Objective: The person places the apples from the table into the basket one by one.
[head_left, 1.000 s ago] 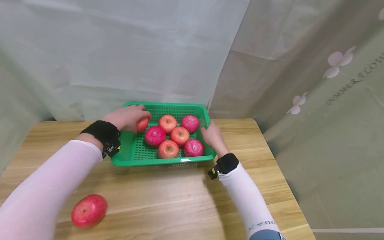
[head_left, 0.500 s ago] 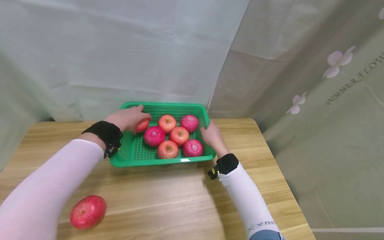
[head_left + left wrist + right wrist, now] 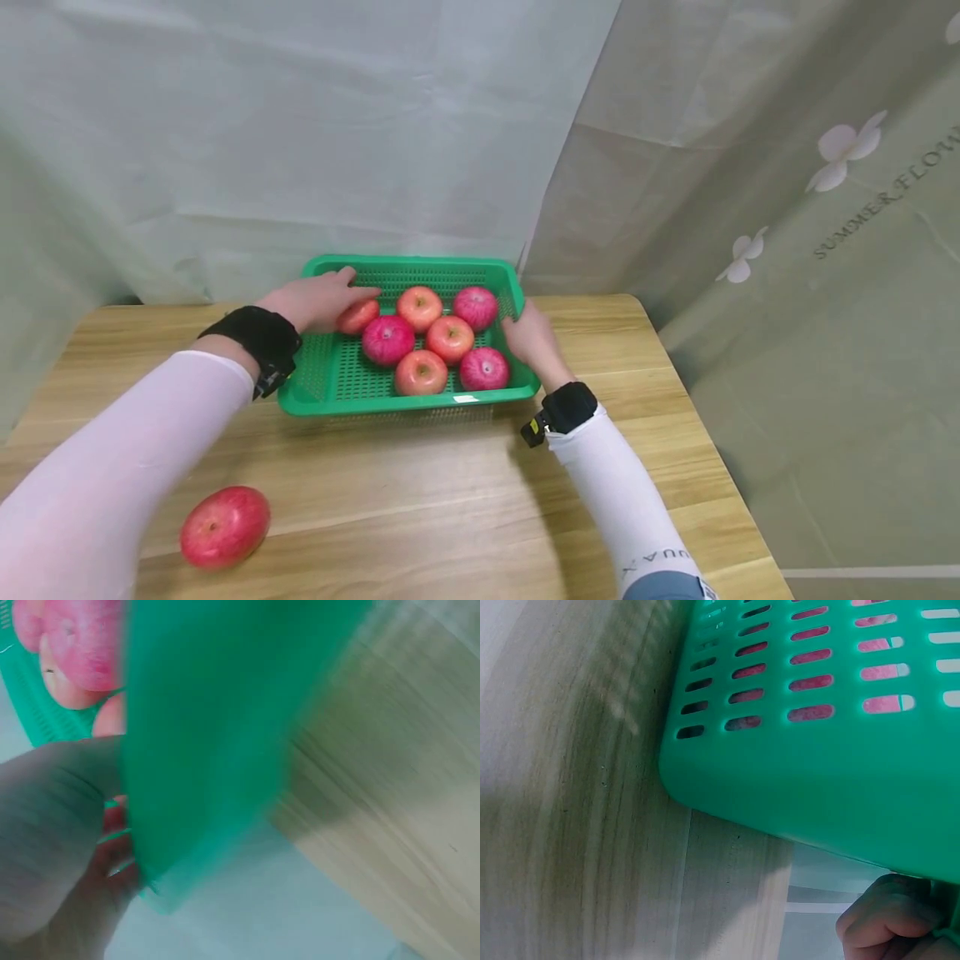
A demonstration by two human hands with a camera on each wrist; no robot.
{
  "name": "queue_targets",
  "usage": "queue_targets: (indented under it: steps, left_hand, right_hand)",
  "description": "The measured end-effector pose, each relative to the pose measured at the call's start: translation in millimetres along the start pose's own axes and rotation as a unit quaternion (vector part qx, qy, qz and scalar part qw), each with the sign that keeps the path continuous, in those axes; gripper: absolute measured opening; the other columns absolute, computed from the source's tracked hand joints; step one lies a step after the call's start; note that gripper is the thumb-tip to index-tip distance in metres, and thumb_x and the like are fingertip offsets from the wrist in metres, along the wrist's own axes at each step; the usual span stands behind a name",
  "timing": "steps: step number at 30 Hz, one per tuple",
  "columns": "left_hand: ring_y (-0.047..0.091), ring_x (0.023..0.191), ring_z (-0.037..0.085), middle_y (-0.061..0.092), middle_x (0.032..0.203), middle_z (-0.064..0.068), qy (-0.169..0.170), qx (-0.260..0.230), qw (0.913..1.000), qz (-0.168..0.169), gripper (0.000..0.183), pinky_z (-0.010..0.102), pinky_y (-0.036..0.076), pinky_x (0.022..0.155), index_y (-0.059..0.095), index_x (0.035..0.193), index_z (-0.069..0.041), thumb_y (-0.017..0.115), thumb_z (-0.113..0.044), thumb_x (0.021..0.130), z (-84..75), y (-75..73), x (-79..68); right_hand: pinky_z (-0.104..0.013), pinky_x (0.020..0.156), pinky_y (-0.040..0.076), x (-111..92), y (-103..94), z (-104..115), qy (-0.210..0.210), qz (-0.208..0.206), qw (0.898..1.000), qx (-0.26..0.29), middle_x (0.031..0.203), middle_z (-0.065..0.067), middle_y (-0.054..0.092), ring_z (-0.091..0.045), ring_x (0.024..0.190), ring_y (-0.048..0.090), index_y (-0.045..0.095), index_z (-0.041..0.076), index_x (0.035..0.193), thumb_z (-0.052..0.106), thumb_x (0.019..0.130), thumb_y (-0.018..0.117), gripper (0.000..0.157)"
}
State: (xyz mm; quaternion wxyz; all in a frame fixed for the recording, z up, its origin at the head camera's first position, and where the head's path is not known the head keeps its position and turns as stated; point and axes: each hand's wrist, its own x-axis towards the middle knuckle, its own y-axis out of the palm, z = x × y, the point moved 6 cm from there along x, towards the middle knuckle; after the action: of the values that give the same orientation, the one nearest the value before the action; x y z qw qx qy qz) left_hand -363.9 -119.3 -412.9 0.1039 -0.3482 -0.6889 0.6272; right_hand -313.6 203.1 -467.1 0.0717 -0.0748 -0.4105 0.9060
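Observation:
A green plastic basket [image 3: 375, 406] with slotted walls holds several red and pink apples [image 3: 421, 373]. My left hand [image 3: 318, 300] reaches over the basket's left end, its fingers loosely extended over an apple [image 3: 358, 317] in the back left part; the hand covers part of that apple. In the left wrist view the blurred basket wall [image 3: 202, 750] hides some of the left hand [image 3: 67, 825]. My right hand [image 3: 534, 340] grips the basket's right rim, its fingers curled as the right wrist view shows. One more red apple [image 3: 225, 527] lies on the table at the front left.
The wooden table [image 3: 420, 508] extends in front of the basket and to both sides. A pale curtain [image 3: 360, 142] hangs close behind the basket, and a flower-printed curtain [image 3: 810, 333] runs along the right side.
My left hand's fingers have loosened and straightened, and more of the apple below them shows. The right hand and the basket hold their places.

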Motion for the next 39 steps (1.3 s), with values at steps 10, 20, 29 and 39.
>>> queue_targets:
  steps: [10, 20, 29, 39]
  left_hand:
    - [0.052, 0.133, 0.056, 0.048, 0.15, 0.034, 0.026, 0.039, 0.9986, -0.024, 0.068, 0.069, 0.047, 0.106, 0.045, 0.16, -0.003, 0.073, -0.012, 0.098, 2.8, 11.1, 0.2]
    - [0.045, 0.138, 0.059, 0.036, 0.156, 0.038, 0.024, 0.039, 0.9977, -0.051, 0.068, 0.069, 0.047, 0.107, 0.045, 0.158, -0.001, 0.076, -0.011, 0.098, 5.8, 10.7, 1.0]
    - [0.047, 0.136, 0.059, 0.039, 0.153, 0.039, 0.027, 0.045, 0.9973, -0.051, 0.068, 0.069, 0.048, 0.106, 0.046, 0.157, -0.001, 0.077, -0.012, 0.097, 3.6, 11.1, 0.0]
    - [0.048, 0.135, 0.059, 0.039, 0.154, 0.038, 0.026, 0.046, 0.9974, -0.049, 0.07, 0.068, 0.049, 0.104, 0.046, 0.157, -0.001, 0.079, -0.013, 0.096, 1.9, 10.9, -1.1]
  right_hand:
    - [-0.055, 0.096, 0.058, -0.7, 0.6, -0.4, 0.007, 0.005, 1.0, 0.002, 0.13, -0.025, 0.064, -0.038, 0.118, 0.065, 0.049, -0.004, 0.144, 0.024, 0.108, 0.054, 0.047]
    - [-0.056, 0.098, 0.057, 0.1, 1.4, -0.3, 0.009, 0.009, 1.0, 0.005, 0.134, -0.025, 0.063, -0.039, 0.121, 0.064, 0.047, -0.004, 0.148, 0.025, 0.109, 0.054, 0.049]
    - [-0.056, 0.097, 0.057, -1.0, 1.6, -0.7, 0.009, 0.007, 1.0, 0.012, 0.134, -0.024, 0.063, -0.038, 0.12, 0.064, 0.047, -0.003, 0.147, 0.024, 0.108, 0.055, 0.049]
    - [-0.056, 0.097, 0.057, 0.9, 2.0, -1.1, 0.005, 0.006, 1.0, 0.006, 0.133, -0.024, 0.064, -0.039, 0.12, 0.064, 0.049, -0.003, 0.146, 0.024, 0.108, 0.054, 0.047]
